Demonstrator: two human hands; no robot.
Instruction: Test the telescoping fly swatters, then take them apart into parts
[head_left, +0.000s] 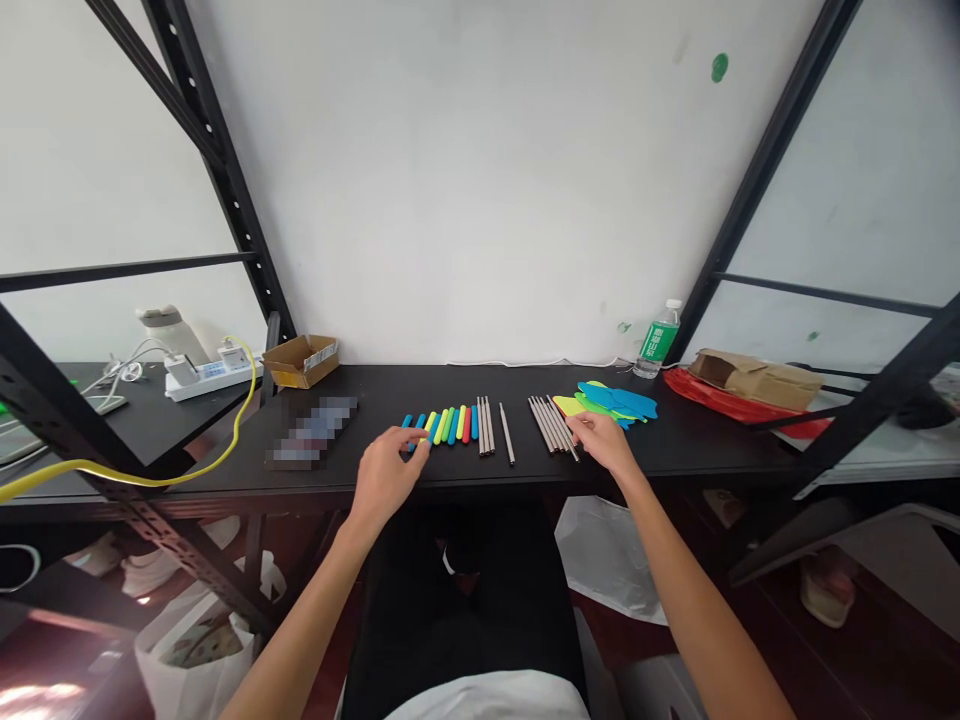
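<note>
A row of short coloured tubes (450,425) in blue, green, yellow and red lies on the black table. My left hand (390,462) is at the row's left end, with thumb and fingertips closed on one tube, partly hidden by the fingers. Right of the row lie several thin metal rods (486,426) side by side, and one single rod (507,434) apart. My right hand (604,440) pinches a rod at the right side of a second rod group (548,425). Just behind that hand, flat blue, green and yellow pieces (619,400) overlap in a pile.
An open cardboard box (301,362) and a blurred flat item (312,433) are at the left. A water bottle (658,340), a brown carton (754,380) and red plastic (739,408) stand at the right. A yellow cable (238,425) hangs by the left black frame.
</note>
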